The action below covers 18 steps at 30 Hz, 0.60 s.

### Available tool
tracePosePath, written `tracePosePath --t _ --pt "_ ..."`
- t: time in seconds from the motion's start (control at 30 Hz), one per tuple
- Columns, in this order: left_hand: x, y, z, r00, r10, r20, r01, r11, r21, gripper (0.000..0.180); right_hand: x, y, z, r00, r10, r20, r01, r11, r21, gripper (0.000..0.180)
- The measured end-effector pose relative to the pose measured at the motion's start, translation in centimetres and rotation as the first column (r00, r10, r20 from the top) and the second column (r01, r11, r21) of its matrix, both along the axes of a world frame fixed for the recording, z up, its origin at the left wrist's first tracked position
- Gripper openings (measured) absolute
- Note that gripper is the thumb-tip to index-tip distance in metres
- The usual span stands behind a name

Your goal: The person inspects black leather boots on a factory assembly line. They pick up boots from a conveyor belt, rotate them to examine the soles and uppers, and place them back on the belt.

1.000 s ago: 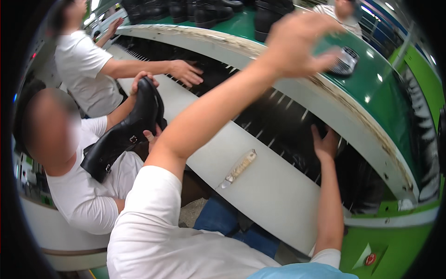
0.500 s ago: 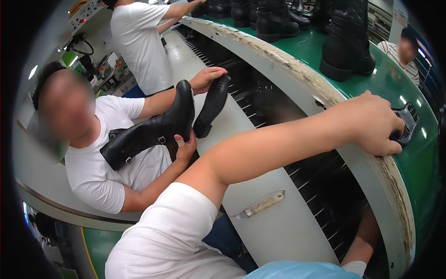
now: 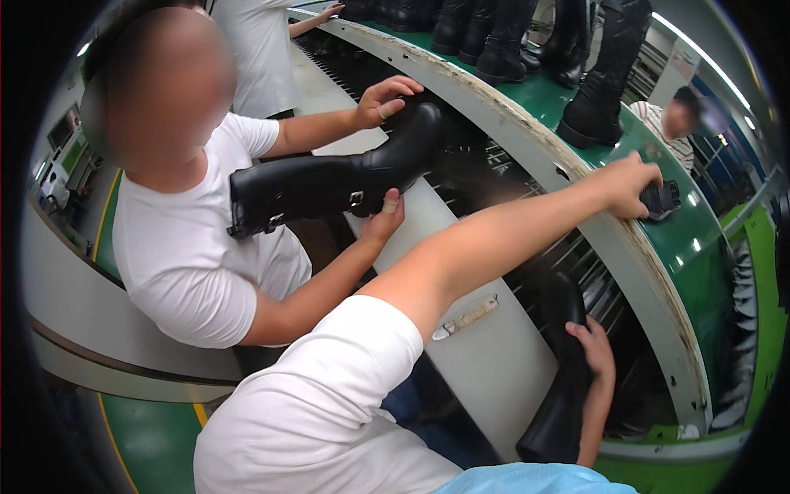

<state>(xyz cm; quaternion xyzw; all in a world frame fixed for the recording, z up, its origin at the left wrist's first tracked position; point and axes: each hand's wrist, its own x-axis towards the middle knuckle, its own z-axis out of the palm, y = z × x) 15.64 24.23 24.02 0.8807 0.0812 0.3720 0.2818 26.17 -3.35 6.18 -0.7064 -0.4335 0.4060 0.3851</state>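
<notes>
My left arm stretches across to the green surface (image 3: 605,156), where my left hand (image 3: 629,188) grips a small black piece (image 3: 661,200) that looks like a shoe sole; its far side is partly hidden by the fingers. At the lower right, my right hand (image 3: 594,350) is closed around a tall black boot (image 3: 559,395). This boot is tilted over the dark slatted gap, its foot part pointing up and its shaft toward me. A tool with a worn pale handle (image 3: 467,317) lies on the white ledge (image 3: 494,354) between my arms.
On my left a co-worker (image 3: 189,222) holds another black boot (image 3: 321,188) with one hand, the other hand open above it. Several black boots (image 3: 502,49) stand along the green surface. Its worn, chipped rim (image 3: 527,123) curves past my arm. Another person (image 3: 675,123) is beyond.
My right hand has come up into view with a boot. My left hand still grips the black piece. The co-worker's boot has moved right, and the separate sole they held is no longer distinguishable.
</notes>
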Motion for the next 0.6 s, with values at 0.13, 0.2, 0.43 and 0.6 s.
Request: tracePosePath --t 0.13,0.2,0.43,0.6 --pt "-2.4 -1.1 1.9 0.663 0.009 0.749 0.074 0.994 -0.077 0.039 -10.7 -6.4 0.9 0.756 -0.176 -0.631 0.326 0.936 0.130 0.053" --pt "-4.2 -6.2 4.8 0.484 0.047 0.874 0.230 0.957 -0.178 0.026 -13.9 -11.9 0.4 0.394 -0.288 -0.873 0.588 0.809 -0.002 0.050" --pt "-15.6 -15.7 3.9 0.586 0.186 0.789 -0.131 0.982 -0.135 0.024 -17.8 -17.6 -1.3 0.218 -0.198 -0.956 0.777 0.627 0.048 0.049" --pt "-17.8 -19.0 -0.9 0.544 0.233 0.806 -0.164 0.972 -0.170 0.026 -17.3 -18.6 -3.5 0.190 -0.146 -0.971 0.789 0.612 0.062 0.050"
